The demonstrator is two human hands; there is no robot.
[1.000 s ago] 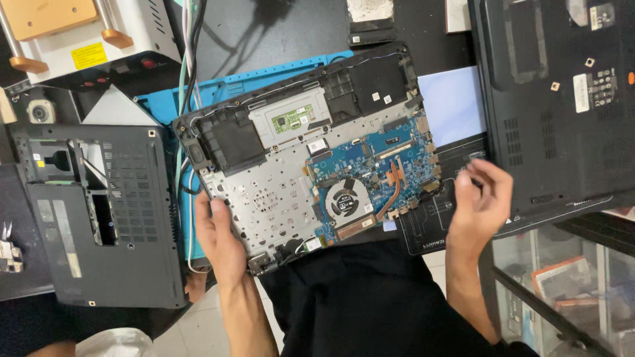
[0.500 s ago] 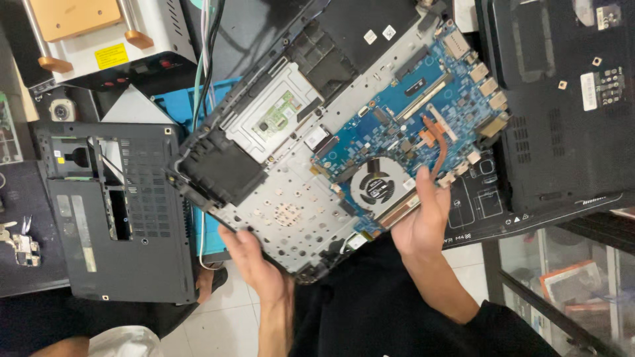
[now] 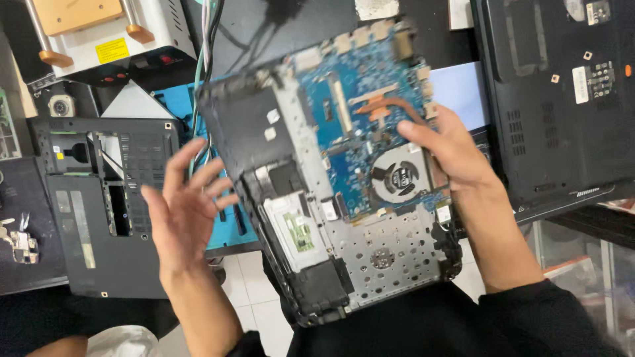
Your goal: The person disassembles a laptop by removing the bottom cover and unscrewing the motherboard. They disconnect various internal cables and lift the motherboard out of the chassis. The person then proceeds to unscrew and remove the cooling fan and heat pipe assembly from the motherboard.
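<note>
At centre frame, the opened laptop chassis (image 3: 344, 198) is lifted off the bench, its blue motherboard (image 3: 357, 112) and round fan (image 3: 397, 177) facing up. Right hand (image 3: 456, 155), at three o'clock, grips its edge, thumb on the board. Left hand (image 3: 185, 211), at nine o'clock, is spread wide, fingertips (image 3: 225, 198) just beside the chassis's dark edge, holding nothing.

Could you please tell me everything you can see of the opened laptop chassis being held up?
The opened laptop chassis is held tilted above the bench, insides facing the camera. It shows a blue circuit board, a round black fan with a copper heat pipe, a perforated silver metal plate and black plastic edges. The right hand grips its right side by the fan; the left hand hovers open beside its left edge.
</note>
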